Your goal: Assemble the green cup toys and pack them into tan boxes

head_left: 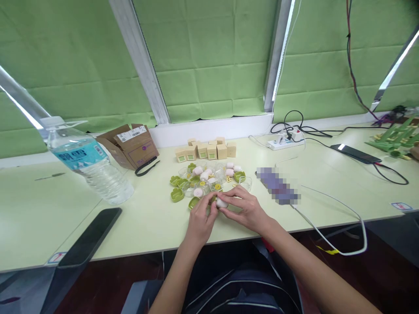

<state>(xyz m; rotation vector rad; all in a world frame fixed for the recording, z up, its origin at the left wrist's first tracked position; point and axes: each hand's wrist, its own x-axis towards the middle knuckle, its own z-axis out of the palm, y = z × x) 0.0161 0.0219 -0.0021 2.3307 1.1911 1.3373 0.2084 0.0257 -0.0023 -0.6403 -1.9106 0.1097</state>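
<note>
Both hands meet over the table's front part, around a small white rounded piece (221, 203). My right hand (245, 208) grips it between thumb and fingers. My left hand (202, 217) pinches at its left side, where a bit of green shows between the fingertips; how the two parts join is hidden. Just beyond the hands lies a loose pile: green flower-shaped cups (177, 195), pale pink-white cylinders (198, 192), clear plastic covers (246, 184) and small yellow pieces (228, 179).
Several small cream boxes (212, 151) stand behind the pile. At left are a large water bottle (94, 168), an open cardboard box (132, 146), a black strap (146, 166) and a dark phone (91, 237). A blurred phone (277, 186), cables, a power strip (285, 143) and another phone (356, 153) lie right.
</note>
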